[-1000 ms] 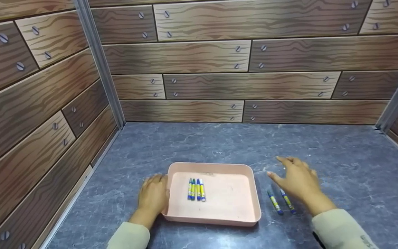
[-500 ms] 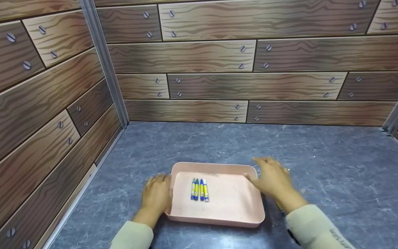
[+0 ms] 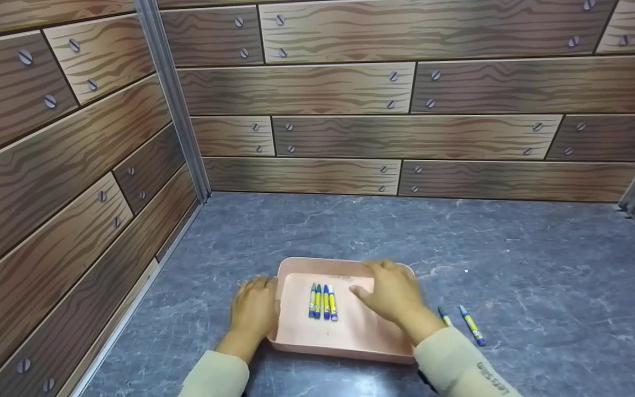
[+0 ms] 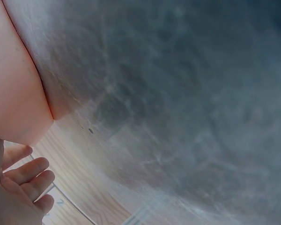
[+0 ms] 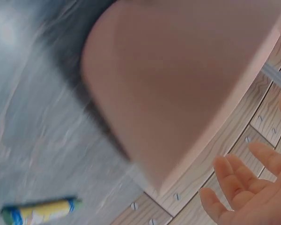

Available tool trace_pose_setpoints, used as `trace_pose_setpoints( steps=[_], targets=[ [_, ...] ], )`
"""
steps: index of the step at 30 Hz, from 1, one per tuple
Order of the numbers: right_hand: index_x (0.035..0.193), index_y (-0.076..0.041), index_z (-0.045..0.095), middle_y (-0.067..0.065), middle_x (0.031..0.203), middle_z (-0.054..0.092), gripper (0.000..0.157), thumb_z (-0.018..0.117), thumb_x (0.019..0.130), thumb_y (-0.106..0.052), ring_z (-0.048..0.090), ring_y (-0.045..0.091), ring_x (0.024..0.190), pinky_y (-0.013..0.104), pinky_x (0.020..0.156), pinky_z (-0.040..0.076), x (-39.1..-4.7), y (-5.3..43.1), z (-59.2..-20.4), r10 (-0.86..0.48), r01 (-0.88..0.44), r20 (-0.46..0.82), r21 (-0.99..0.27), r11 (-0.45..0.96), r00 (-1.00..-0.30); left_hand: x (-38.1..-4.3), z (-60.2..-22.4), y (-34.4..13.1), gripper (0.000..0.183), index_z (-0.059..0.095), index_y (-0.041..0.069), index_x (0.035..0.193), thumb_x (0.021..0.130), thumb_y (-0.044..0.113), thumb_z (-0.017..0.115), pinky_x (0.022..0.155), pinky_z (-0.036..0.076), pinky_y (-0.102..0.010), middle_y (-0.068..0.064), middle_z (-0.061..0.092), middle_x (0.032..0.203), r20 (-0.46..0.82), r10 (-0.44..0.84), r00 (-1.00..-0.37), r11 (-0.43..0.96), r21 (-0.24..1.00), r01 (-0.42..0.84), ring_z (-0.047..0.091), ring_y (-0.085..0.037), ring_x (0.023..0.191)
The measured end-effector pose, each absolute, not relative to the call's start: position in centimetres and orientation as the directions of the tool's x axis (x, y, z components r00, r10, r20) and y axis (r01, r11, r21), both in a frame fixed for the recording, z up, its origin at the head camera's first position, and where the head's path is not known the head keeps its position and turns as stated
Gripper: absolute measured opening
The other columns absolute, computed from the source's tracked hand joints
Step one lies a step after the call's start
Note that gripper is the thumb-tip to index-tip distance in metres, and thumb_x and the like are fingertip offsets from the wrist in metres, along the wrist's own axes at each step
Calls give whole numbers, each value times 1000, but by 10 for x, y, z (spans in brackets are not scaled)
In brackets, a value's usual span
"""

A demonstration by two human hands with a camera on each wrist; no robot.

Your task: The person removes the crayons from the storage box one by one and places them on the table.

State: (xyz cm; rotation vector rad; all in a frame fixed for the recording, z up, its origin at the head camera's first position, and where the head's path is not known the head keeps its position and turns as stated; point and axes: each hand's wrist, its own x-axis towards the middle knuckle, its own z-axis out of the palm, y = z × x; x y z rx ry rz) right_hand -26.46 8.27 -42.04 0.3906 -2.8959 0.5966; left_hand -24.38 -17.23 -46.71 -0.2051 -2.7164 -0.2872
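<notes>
We've got the left hand (image 3: 254, 306) at the left edge of the pink tray (image 3: 317, 334), fingers relaxed, seemingly touching it. Over the tray's far right corner, we see the right hand (image 3: 397, 292), fingers loosely spread. Four crayons (image 3: 326, 302) lie inside, nearer the left edge; two crayons (image 3: 472, 326) lie on the tabletop (image 3: 549, 264), beyond the right edge.

The bare right hand (image 3: 392, 289) has crossed leftward from beyond the right edge of the pink rectangular tray (image 3: 345, 348) and now hangs over its right half, fingertips near the far edge. The pale green sleeve (image 3: 455, 355) has come to the near right corner, covering the lower end of the green-tipped, yellow-and-blue crayon (image 3: 445, 316); the paler-tipped yellow-and-blue crayon (image 3: 472, 326), hidden half a second ago, shows whole.
</notes>
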Motion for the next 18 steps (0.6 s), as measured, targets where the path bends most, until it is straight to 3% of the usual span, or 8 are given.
trace_pose_setpoints(
  steps=[7, 18],
  targets=[
    [133, -6, 55, 24, 131, 51, 61, 68, 84, -40, 50, 44, 116, 57, 97, 40, -264, 65, -432, -233, -286, 171, -436, 853, -957, -244, -467, -173, 39, 63, 0, 118, 83, 15, 69, 103, 37, -50, -20, 61, 120, 393, 100, -914, 968, 173, 181, 55, -35, 115],
    [123, -3, 62, 18, 114, 58, 52, 73, 79, -29, 58, 36, 105, 50, 88, 48, -266, 46, -444, -245, -291, 157, -473, 832, -957, -244, -467, -173, 39, 63, -1, 119, 83, 14, 70, 104, 37, -49, -20, 60, 121, 390, 92, -916, 968, 181, 175, 55, -35, 115]
  ],
)
